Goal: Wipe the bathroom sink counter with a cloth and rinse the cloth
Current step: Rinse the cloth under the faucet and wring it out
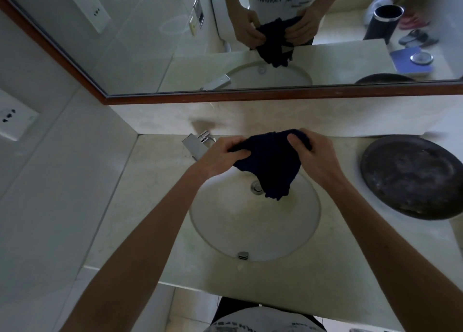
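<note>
A dark navy cloth [269, 163] hangs bunched above the back half of the round white sink basin [225, 221]. My left hand [220, 157] grips its left edge and my right hand [314, 153] grips its right edge, both held over the basin. The cloth's lower end dangles just over the chrome drain [256, 187]. The pale stone counter [155, 181] surrounds the basin. No water runs from the chrome faucet [198, 143], which stands at the back left, partly behind my left hand.
A large dark round tray [411, 176] lies on the counter at the right. A wood-framed mirror [150, 43] spans the back wall and reflects my hands. A wall socket [10, 121] sits at the left. An overflow hole [243, 255] marks the basin's near rim.
</note>
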